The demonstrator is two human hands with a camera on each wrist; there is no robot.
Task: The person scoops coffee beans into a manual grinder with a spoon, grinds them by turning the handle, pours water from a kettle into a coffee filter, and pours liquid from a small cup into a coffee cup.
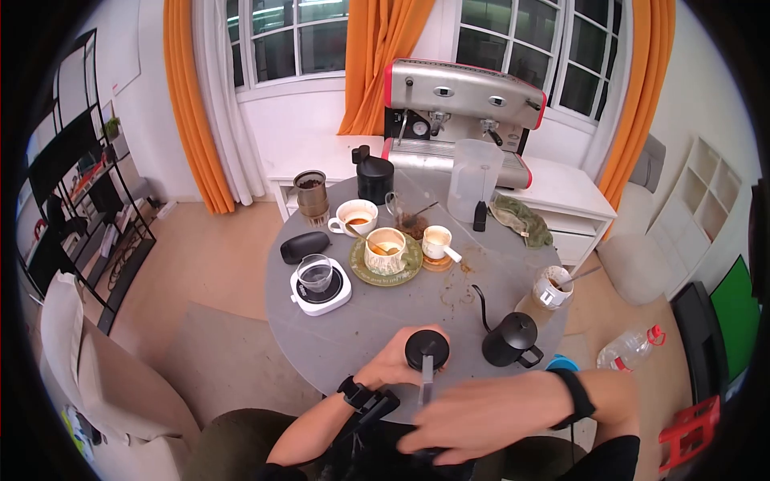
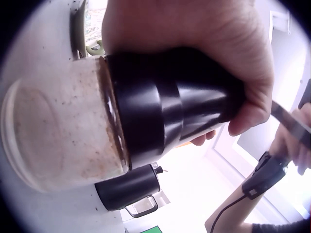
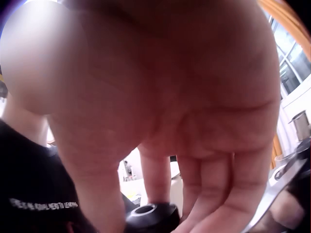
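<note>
My left hand (image 1: 391,361) grips a manual coffee grinder (image 1: 426,346) upright at the table's near edge. In the left wrist view, its fingers wrap the black upper body (image 2: 167,109), and below that the clear jar (image 2: 53,131) is dusted with brown specks. A flat metal crank (image 1: 427,377) reaches from the grinder's top toward me. At the crank's end, my right hand (image 1: 493,409), blurred in the head view, holds the black knob (image 3: 153,218) between thumb and fingers. A black gooseneck kettle (image 1: 512,340) stands to the right of the grinder.
Left on the round table (image 1: 321,353) is a white scale (image 1: 322,298) with a glass cup. Mid-table, a green plate (image 1: 365,275) bears a cup, with mugs around it. A jar (image 1: 553,289) sits at the right. The espresso machine (image 1: 465,96) stands behind.
</note>
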